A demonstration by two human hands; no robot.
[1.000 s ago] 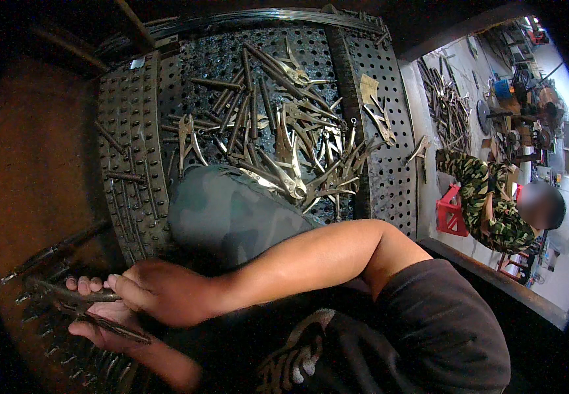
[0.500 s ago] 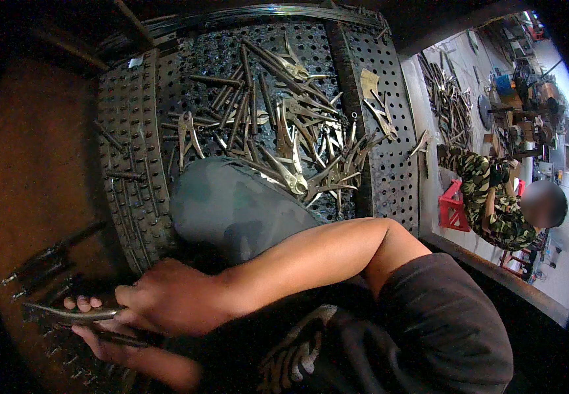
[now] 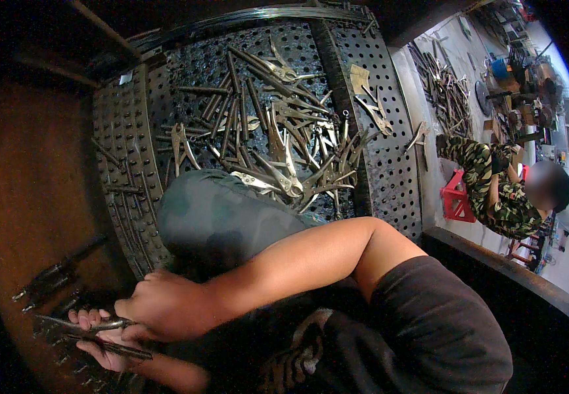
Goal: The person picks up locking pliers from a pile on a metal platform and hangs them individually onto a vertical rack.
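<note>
Low on the left, my left hand (image 3: 110, 351) lies palm up, its fingers curled over a curved grey metal piece (image 3: 100, 324) that looks like a plier handle. A slim dark metal bar (image 3: 123, 350) rests against the same palm, beside the thumb. My right hand (image 3: 169, 305) is closed at the right end of the curved piece, the back of the hand facing up. Its grip is partly hidden by its own knuckles. Whether the curved piece and the dark bar are joined I cannot tell.
A perforated metal bench (image 3: 383, 177) bears a heap of locking pliers (image 3: 288, 184) and several dark handle parts (image 3: 235, 111). My knee (image 3: 219, 203) stands between it and my hands. Dark rods (image 3: 58, 276) show at the left. At far right a co-worker (image 3: 495, 184) sits near a red stool (image 3: 456, 197).
The view has shifted slightly. Both hands keep hold of the curved piece, and the dark bar shows more clearly below it. My right fist has turned a little.
</note>
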